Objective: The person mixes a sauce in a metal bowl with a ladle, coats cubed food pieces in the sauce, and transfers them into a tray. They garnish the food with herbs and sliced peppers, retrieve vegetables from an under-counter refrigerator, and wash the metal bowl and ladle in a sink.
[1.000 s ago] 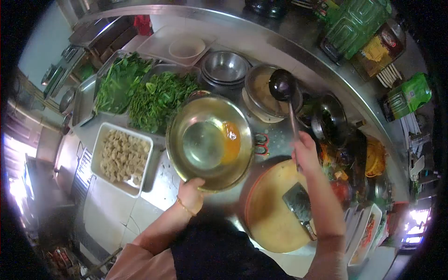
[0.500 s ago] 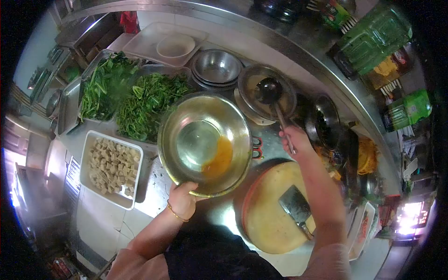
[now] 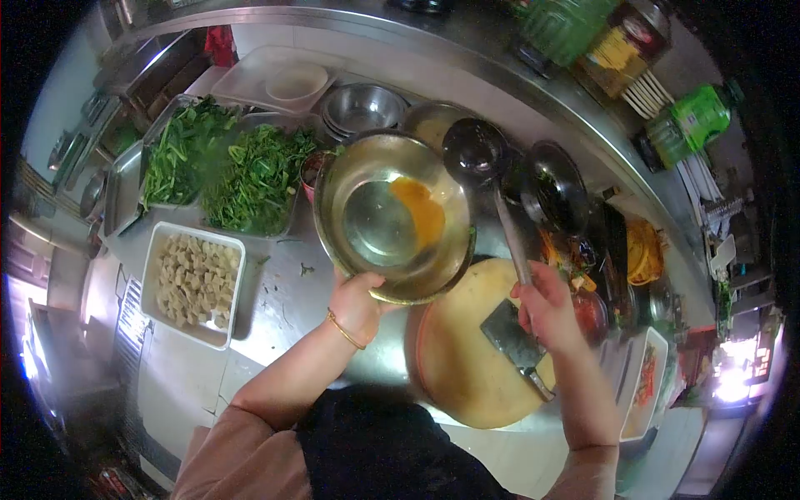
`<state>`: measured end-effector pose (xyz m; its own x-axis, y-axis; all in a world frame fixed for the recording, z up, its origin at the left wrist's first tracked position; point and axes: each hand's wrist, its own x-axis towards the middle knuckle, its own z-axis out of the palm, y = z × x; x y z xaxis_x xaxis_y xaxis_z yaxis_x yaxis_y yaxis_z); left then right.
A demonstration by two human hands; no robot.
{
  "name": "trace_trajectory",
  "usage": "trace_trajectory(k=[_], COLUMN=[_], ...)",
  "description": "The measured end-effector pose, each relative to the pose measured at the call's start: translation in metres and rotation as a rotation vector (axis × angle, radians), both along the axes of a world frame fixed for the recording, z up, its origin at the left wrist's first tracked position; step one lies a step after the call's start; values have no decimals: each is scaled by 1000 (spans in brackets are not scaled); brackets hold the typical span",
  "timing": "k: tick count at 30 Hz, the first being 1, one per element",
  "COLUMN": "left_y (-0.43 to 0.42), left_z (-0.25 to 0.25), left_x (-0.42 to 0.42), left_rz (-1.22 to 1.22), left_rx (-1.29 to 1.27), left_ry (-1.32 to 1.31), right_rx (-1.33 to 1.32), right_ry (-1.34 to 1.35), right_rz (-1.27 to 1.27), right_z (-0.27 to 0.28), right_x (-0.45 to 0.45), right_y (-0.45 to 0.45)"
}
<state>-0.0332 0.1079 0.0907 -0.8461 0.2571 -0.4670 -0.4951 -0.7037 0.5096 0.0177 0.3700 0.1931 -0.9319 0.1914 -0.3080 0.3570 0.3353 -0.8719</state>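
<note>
Close to me, a big knife (image 3: 510, 335) lies flat on a round board (image 3: 462, 367). Near it, the right hand (image 3: 547, 310) is wrapped around the long handle of a ladle (image 3: 509, 227), I guess to keep fingers off its dark cup. The left hand (image 3: 357, 302) grips the rim of a metal bowl (image 3: 340, 200), held above the table. Orange liquid (image 3: 427, 218) sits on the side nearer the ladle, maybe because the bowl leans. Farther back are leafy greens (image 3: 254, 177).

Bowl (image 3: 379, 218) — glossy, smooth metal; ladle (image 3: 475, 152) — shiny metal.
</note>
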Motion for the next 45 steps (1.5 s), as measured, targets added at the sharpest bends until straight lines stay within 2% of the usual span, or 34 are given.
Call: trace_trajectory(k=[1,4,5,7,8,9,10,11,12,13,14,16,17,18,19,20,21,22,23,25,27,29,30,31,32,33,34,37,38,39,40,43,45], left_y=[3,13,16,22,30,34,37,36,43,43,46,40,40,39,36,32,27,19,13,2,-5,-15,-18,-20,-24,-27,-26,-38,-36,-36,-35,-33,-31], left_z=[6,19,23,10,6,-8,16,34,21,18,14,21,23,4,4,5,27,20,22,28,35,39,46,54,61,66,68,63,86,69,70,64,74], left_x=[6,25,32,45,50,50,58,65,68,74,79,88,94,94,98,100,105,106,109,114,119,123,124,128,130,133,136,139,145,142,145,149,154], left_rz=[3,24,40,47,108,71,130,171,184,204,207,197,170,164,122,72,20,-65,-82,-105,-115,-122,-118,-105,-107,-103,-85,-98,-60,7,46,103,102], left_rx=[-8,-33,-43,83,-32,-46,-120,-125,-105,-115,-120,-127,-122,-78,46,169,60,217,267,318,324,341,350,362,316,280,257,272,107,187,125,208,115], left_ry=[2,-1,-6,19,-73,-79,-138,-99,-69,-11,50,-31,-66,-178,-104,-35,-38,15,25,27,7,28,27,9,40,70,98,129,61,20,-27,19,46], right_rx=[180,687,660,730,738,737,735,388,73,71,-41,-249,-194,-284,-362,-423,-406,-254,-165,465,616,579,469,506,390,266,358,880,1143,1378,1600,1886,1917], right_ry=[72,592,403,524,597,683,771,573,344,277,200,38,-53,-97,-104,-138,-177,-223,-87,578,1120,1396,1374,1321,1253,1133,847,1037,1111,1169,1227,1399,1323], right_rz=[50,184,112,182,242,301,355,279,196,183,197,185,176,159,179,232,318,387,530,414,69,-339,-488,-577,-577,-531,-440,-271,-163,28,233,618,781], right_z=[-3,-13,-6,-6,-13,-20,-25,-28,-26,-20,-15,-3,-2,-4,-24,-20,-16,-7,-13,41,78,130,152,165,167,177,183,177,174,176,171,133,115], right_x=[11,36,49,63,65,63,62,67,74,77,77,79,75,77,76,79,77,74,69,61,14,-28,-58,-88,-126,-135,-127,-108,-95,-70,-48,-25,-15], right_y=[4,5,3,7,7,9,10,6,4,-2,-6,-14,-19,-23,-11,-10,-8,-9,0,-5,29,52,67,85,105,97,97,64,46,25,10,-17,-23])
